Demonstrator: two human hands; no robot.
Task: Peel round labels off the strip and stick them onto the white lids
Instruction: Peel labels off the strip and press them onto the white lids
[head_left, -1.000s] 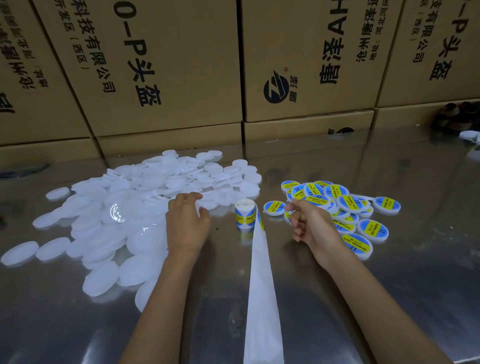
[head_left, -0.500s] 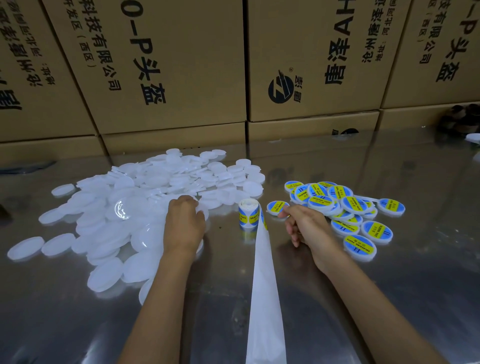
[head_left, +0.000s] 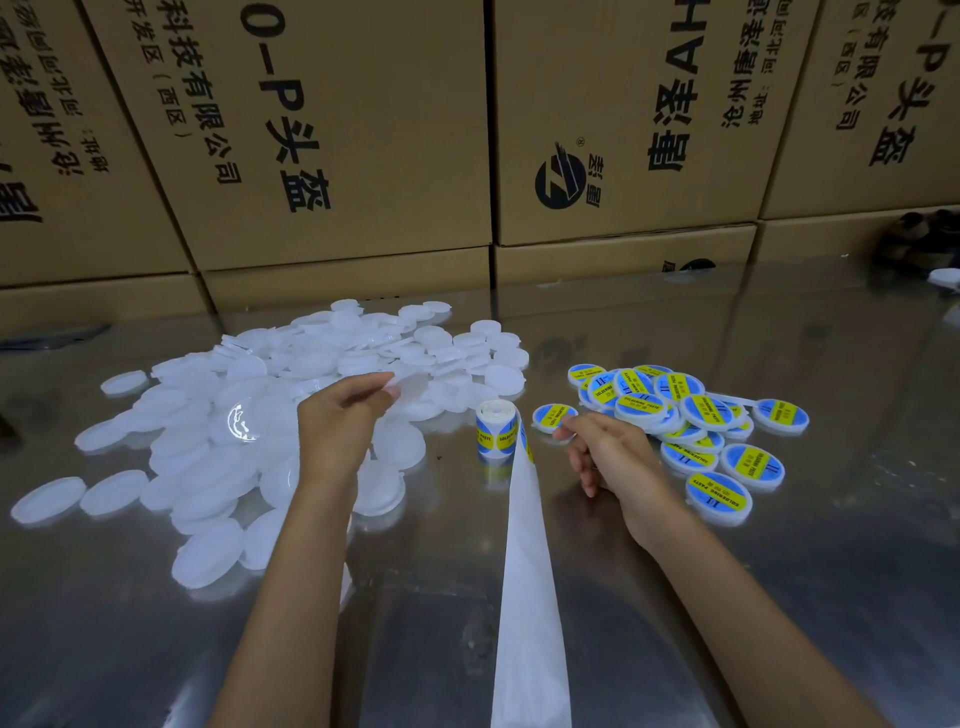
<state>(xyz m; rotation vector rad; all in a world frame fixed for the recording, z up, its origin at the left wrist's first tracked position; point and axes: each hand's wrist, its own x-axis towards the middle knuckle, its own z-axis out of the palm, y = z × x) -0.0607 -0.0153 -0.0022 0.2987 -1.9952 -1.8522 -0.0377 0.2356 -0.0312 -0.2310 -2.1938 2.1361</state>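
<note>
On the steel table (head_left: 779, 597), label roll (head_left: 496, 423) stands between hands, left (head_left: 340, 421) pinching a lid (head_left: 410, 384).

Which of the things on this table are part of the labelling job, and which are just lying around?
Job:
plain white lids
lid held in left hand
label roll
backing strip
labelled lids
right hand

Lying about:
cardboard boxes
dark object, far right

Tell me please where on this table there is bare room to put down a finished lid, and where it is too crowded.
Free: the steel table right of the labelled lids, and the near strip between the two forearms beside the backing paper. Crowded: the plain white lids at left and the gap around the label roll.
</note>
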